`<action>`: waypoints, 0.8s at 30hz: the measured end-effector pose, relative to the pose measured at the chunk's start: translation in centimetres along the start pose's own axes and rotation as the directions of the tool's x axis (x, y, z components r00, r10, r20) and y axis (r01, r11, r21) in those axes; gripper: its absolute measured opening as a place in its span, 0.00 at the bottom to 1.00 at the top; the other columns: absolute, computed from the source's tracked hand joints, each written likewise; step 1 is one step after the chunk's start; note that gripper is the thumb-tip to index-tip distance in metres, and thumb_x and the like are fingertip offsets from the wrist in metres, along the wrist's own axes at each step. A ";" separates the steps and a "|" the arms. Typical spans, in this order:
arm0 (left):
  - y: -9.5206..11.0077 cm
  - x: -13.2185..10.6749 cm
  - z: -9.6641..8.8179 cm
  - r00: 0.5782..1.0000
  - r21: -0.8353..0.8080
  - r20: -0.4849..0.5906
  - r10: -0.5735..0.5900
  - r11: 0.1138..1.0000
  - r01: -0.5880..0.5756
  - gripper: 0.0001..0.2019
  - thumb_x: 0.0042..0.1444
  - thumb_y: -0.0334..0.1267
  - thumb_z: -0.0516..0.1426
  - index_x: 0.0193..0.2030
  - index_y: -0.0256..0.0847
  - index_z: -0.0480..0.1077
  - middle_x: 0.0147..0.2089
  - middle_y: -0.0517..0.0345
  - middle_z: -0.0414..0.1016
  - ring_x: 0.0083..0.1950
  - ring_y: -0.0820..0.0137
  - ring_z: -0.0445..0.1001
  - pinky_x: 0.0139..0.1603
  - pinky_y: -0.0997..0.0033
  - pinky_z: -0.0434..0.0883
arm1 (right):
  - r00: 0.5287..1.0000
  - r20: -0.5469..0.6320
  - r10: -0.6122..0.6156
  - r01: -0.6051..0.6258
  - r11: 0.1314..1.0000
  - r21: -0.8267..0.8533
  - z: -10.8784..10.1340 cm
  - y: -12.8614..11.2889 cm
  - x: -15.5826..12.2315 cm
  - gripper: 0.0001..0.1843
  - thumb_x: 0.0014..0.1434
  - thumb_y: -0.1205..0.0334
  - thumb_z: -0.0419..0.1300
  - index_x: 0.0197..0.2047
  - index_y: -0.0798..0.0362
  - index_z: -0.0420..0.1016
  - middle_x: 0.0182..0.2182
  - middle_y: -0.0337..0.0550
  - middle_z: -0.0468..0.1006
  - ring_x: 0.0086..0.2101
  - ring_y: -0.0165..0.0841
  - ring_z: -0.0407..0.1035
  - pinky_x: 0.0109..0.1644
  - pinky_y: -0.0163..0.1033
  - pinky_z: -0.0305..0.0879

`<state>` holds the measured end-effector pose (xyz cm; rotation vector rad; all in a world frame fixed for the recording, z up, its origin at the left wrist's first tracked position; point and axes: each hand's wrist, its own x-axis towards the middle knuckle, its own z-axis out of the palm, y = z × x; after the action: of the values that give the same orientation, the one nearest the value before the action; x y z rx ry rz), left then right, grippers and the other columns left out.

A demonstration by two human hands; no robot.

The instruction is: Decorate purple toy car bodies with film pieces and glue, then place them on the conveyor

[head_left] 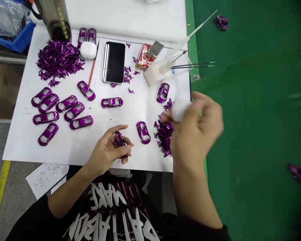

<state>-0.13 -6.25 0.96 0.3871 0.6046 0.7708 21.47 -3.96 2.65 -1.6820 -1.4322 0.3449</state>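
Observation:
A shiny purple toy car body (119,140) is gripped between the thumb and fingers of my left hand (106,152), just above the table's front edge. My right hand (197,129) is closed around a white object (181,104); motion blur hides its exact kind. Below that hand lies a heap of small purple pieces (165,137), partly covered by it. One loose purple car body (143,132) rests between my hands, and another car body (163,92) sits behind the heap.
Several car bodies (70,112) lie at left, near a large purple heap (58,62) and a tinted bottle (56,20). Farther back are a phone (114,62), white case (88,50), red-handled tool (92,72), red box (143,57) and white holder (155,73) with thin tools. Green surface (253,117) right.

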 end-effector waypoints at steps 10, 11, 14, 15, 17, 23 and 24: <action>0.5 -0.5 -0.4 0.991 0.028 0.099 -0.086 0.996 0.083 0.23 0.60 0.36 0.69 0.59 0.43 0.66 0.42 0.59 0.76 0.35 0.62 0.85 0.24 0.73 0.81 | 0.973 0.230 0.012 0.072 0.933 -0.353 0.6 1.6 2.9 0.15 0.62 0.53 0.64 0.49 0.51 0.74 0.39 0.50 0.79 0.40 0.52 0.75 0.48 0.54 0.72; 0.4 -0.6 -0.3 0.993 0.030 0.095 -0.075 0.997 0.073 0.23 0.60 0.36 0.69 0.58 0.43 0.66 0.42 0.59 0.76 0.33 0.63 0.85 0.23 0.73 0.81 | 0.971 0.240 0.017 0.088 0.905 -0.416 -0.3 1.5 2.1 0.12 0.63 0.54 0.63 0.45 0.51 0.75 0.38 0.51 0.78 0.40 0.53 0.74 0.47 0.54 0.71; 0.1 -0.5 -0.2 0.996 0.048 0.083 -0.027 0.999 0.024 0.23 0.59 0.34 0.70 0.56 0.42 0.66 0.43 0.59 0.78 0.32 0.64 0.85 0.24 0.74 0.82 | 0.968 0.249 0.034 0.120 0.809 -0.576 -2.1 1.5 -0.4 0.08 0.64 0.57 0.62 0.38 0.52 0.79 0.35 0.53 0.76 0.39 0.55 0.72 0.45 0.55 0.70; 0.0 -0.5 -0.2 0.996 0.059 0.083 -0.013 0.998 0.008 0.24 0.59 0.34 0.70 0.57 0.42 0.65 0.43 0.58 0.78 0.33 0.64 0.85 0.25 0.74 0.82 | 0.969 0.244 0.040 0.119 0.788 -0.605 -2.2 1.7 -1.0 0.08 0.65 0.57 0.62 0.39 0.52 0.79 0.35 0.53 0.75 0.40 0.55 0.72 0.44 0.55 0.70; -0.1 -0.5 -0.1 0.996 0.071 0.089 0.013 0.997 -0.019 0.24 0.61 0.35 0.69 0.59 0.42 0.65 0.43 0.57 0.79 0.36 0.64 0.86 0.27 0.74 0.83 | 0.971 0.234 0.048 0.108 0.788 -0.606 -2.0 2.0 -1.6 0.08 0.65 0.58 0.62 0.40 0.52 0.80 0.35 0.53 0.74 0.40 0.55 0.72 0.45 0.55 0.70; 0.0 -0.5 -0.3 0.996 0.045 0.072 0.060 0.997 -0.063 0.17 0.71 0.43 0.60 0.60 0.40 0.65 0.41 0.54 0.80 0.43 0.60 0.86 0.30 0.69 0.84 | 0.976 0.215 -0.039 0.129 0.897 -0.422 -1.4 -0.1 -1.9 0.08 0.68 0.58 0.57 0.38 0.49 0.74 0.39 0.53 0.75 0.42 0.54 0.72 0.47 0.56 0.68; 0.0 -0.5 -0.3 0.995 0.042 0.071 0.063 0.997 -0.066 0.17 0.71 0.44 0.58 0.61 0.40 0.65 0.41 0.53 0.81 0.44 0.59 0.86 0.30 0.69 0.84 | 0.978 0.208 -0.029 0.107 0.922 -0.373 -1.5 -1.0 -2.3 0.07 0.70 0.58 0.57 0.40 0.49 0.72 0.39 0.51 0.76 0.40 0.52 0.73 0.44 0.53 0.69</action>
<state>-0.57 -6.56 0.92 0.4741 0.5466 0.8036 21.19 -6.75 3.57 -1.9437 -1.7928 0.2054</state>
